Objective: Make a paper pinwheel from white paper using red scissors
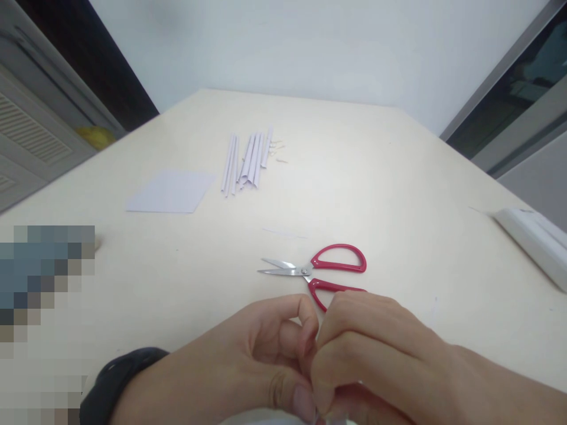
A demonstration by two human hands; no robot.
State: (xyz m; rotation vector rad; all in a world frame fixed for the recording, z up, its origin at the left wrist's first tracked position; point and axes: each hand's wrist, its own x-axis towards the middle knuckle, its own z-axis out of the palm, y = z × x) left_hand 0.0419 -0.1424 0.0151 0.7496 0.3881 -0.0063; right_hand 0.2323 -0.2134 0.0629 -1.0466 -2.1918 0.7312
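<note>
At the near edge of the view my left hand [266, 354] and my right hand [385, 354] meet, fingertips pinched together. A sliver of white paper [266, 421] shows below them at the bottom edge; whatever lies between the fingertips is hidden. A dark band [126, 375] circles my left wrist. Just beyond the hands lie scissors [305, 271] with red handles, blades parted and pointing left. My right hand covers part of their lower handle loop.
Several rolled white paper tubes [252, 159] lie at the table's far middle, thin scraps [279, 147] beside them. Left of these is a flat stack of paper [170, 192]. A white object [531, 242] rests at the right edge. A thin paper strip [283, 234] lies beyond the scissors.
</note>
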